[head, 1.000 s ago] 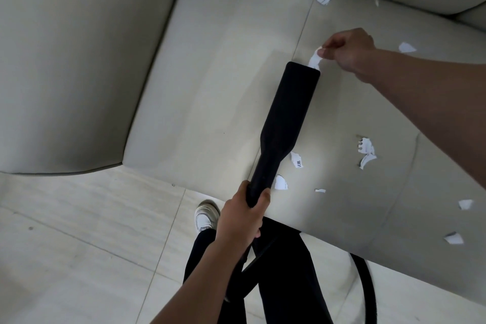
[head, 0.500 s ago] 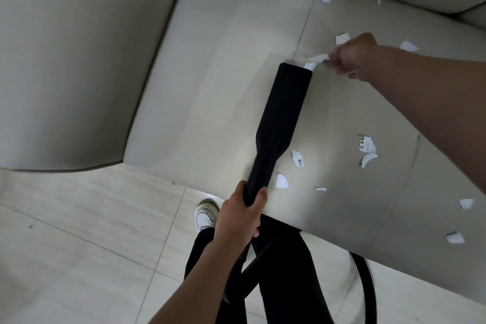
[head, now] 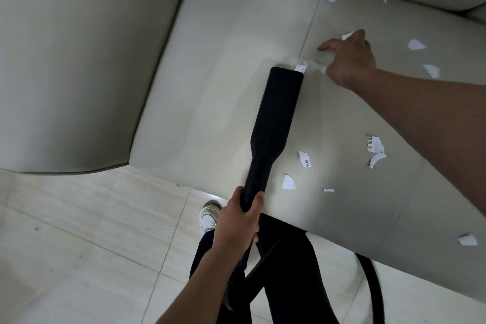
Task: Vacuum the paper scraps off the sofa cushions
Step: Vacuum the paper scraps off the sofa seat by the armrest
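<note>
Beige sofa cushion [head: 223, 87], paper scraps [head: 288, 182] scattered; left hand [head: 236, 223] clenched on vacuum nozzle [head: 276, 118]; right hand [head: 349, 60] fingers [head: 328, 46] released.

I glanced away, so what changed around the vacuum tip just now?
The right hand let go of the white paper scrap it was pinching and spread its fingers; the scrap now sits at the tip of the flat black vacuum nozzle. The left hand grips the nozzle's neck as before.
</note>
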